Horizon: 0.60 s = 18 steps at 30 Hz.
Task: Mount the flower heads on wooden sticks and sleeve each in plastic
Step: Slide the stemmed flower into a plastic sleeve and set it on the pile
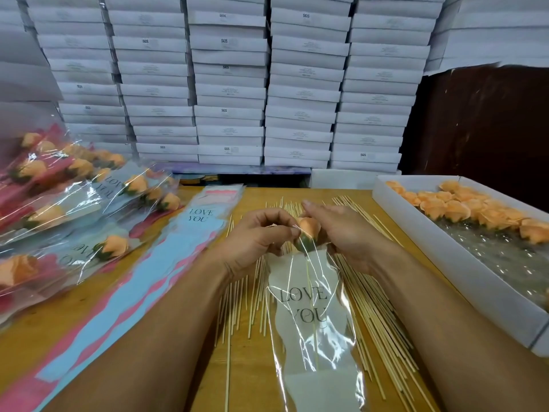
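An orange flower head (309, 228) with a green base sits on a thin wooden stick (312, 322) that runs down inside a clear plastic sleeve (312, 346) printed "LOVE YOU". My left hand (261, 236) pinches the sleeve's open top edge beside the flower. On the other side of the flower my right hand (341, 233) holds the sleeve's opposite edge, its fingers partly hiding the flower. Loose wooden sticks (377, 307) lie spread on the table under my hands.
A white tray (463, 281) at the right holds several orange flower heads (463, 212). Finished sleeved flowers (74, 203) pile up at the left. A stack of flat sleeves (142, 289) lies left of centre. White boxes (231, 84) are stacked behind the wooden table (255, 379).
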Available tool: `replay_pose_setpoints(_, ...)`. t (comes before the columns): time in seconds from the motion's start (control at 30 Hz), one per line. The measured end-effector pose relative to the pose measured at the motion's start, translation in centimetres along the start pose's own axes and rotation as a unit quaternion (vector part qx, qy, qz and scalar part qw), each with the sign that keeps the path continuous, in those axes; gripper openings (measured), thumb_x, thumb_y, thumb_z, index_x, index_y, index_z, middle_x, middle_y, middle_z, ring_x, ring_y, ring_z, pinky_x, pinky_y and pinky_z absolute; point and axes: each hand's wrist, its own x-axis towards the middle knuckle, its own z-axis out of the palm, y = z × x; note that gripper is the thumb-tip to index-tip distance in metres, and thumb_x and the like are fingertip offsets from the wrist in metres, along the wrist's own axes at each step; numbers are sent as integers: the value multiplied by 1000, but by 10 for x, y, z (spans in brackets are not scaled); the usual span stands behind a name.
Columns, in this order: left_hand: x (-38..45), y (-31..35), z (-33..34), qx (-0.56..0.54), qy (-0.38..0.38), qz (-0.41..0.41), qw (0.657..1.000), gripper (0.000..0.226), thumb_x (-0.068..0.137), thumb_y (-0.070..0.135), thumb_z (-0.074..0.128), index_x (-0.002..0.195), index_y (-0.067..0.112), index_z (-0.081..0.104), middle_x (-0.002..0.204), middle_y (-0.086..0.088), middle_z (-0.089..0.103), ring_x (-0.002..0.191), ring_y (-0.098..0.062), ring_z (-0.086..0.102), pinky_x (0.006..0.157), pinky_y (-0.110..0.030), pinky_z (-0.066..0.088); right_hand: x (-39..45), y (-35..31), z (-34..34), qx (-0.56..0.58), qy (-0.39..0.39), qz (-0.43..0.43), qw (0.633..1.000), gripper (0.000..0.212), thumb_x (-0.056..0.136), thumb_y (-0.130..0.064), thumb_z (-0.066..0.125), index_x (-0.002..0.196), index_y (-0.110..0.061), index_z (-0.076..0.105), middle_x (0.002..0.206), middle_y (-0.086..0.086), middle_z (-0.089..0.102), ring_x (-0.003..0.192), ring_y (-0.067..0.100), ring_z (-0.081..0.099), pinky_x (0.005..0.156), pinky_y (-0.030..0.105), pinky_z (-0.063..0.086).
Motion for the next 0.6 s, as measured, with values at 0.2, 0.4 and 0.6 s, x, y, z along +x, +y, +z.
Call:
replay_pose_setpoints(0.2, -1, 2, 0, 10, 7, -2, 1000, 5, 78, 9, 70, 82, 10, 67, 74, -2, 61, 64, -13, 48, 64, -29, 43, -5, -5, -1, 2, -58, -2, 998, 47, 66, -71, 67, 70, -25, 75, 71, -2, 73, 52, -3, 60, 64, 30, 35)
replay_pose_setpoints(0.4, -1, 1, 3, 9, 13, 22, 1000, 18, 86, 6, 69, 79, 21, 73, 77, -1, 66, 65, -11, 56, 61, -25, 45, -4, -1, -3, 25, -130, 22, 991, 48, 53, -64, 80, 69, -20, 72, 71, -1, 68, 63, 13, 54, 65, 34, 38)
replay_pose_setpoints(0.6, -1, 0, 2, -15, 10, 1, 1000, 15, 78, 18, 73, 92, 20, 75, 95, -8, 66, 77, -18, 61, 64, -28, 49, 1, 4, -15, 64, -184, 9, 981, 23, 68, -41, 80, 68, -20, 70, 70, -5, 67, 65, 8, 61, 65, 28, 46)
